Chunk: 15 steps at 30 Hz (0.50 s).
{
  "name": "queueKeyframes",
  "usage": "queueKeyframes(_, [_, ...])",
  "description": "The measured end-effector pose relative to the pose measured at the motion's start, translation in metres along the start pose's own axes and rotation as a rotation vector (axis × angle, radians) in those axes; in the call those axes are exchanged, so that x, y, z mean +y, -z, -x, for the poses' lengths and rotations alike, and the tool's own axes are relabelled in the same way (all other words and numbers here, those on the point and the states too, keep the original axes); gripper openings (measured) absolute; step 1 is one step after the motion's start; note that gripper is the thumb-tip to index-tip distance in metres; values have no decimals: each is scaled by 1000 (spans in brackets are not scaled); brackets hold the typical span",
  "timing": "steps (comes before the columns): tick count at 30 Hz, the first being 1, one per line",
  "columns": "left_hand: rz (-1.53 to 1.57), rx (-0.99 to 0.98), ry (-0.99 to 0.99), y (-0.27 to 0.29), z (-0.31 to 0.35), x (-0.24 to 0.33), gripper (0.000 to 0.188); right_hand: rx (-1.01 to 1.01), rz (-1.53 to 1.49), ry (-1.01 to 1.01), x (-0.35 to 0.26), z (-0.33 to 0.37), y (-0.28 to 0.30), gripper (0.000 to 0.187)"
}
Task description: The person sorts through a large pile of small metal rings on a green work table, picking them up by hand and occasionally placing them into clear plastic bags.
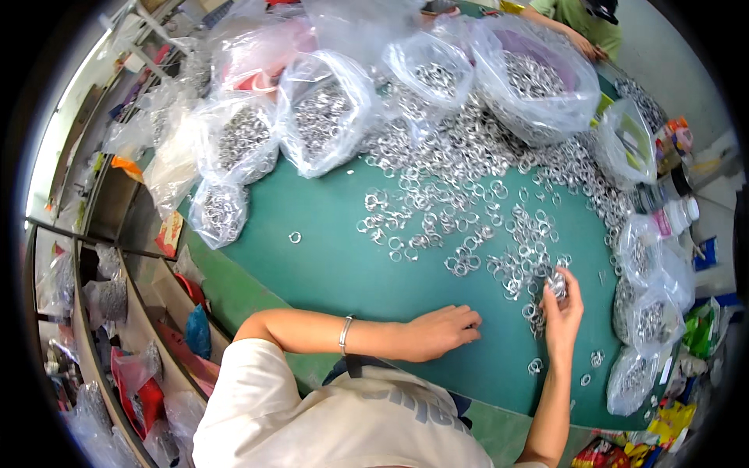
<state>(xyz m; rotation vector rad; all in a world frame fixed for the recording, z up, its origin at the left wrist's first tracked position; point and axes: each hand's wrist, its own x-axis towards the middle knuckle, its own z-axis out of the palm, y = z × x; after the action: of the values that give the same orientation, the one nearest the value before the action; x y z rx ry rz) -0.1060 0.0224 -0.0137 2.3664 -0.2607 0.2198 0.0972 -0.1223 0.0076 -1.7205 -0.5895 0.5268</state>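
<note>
My right hand [563, 316] is closed around a small bunch of silver metal rings [556, 285], pinched between thumb and fingers just above the table. Right beside it lies a loose cluster of similar rings [511, 269], with a short trail of them below the fingertips. My left hand [438, 334] rests near the table's front edge, its fingers curled in; whatever may be inside them is hidden. Between the hands shows the green tabletop [367, 281]. Farther back, a broad heap of silver rings [445, 152] spreads toward the bags.
Open plastic bags of rings [318, 117] line the far side, among them a large bag [538, 78]. Smaller bags [647, 320] and a white bottle [677, 217] stand at the right. One ring [295, 237] lies alone at left. Another person [581, 27] sits at the far right.
</note>
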Motion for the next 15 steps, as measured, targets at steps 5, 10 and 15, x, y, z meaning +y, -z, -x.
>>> queueKeyframes(5, [42, 23, 19, -1, 0, 1, 27, -72, -345, -250, -7, -1, 21, 35])
queueKeyframes(10, [26, -38, 55, 9, -3, 7, 24, 37, -85, -73, -9, 0, 27, 34])
queueKeyframes(15, [100, -119, 70, 16, -11, 10, 33, 98, 79, -12, -1, -2, 37, 33])
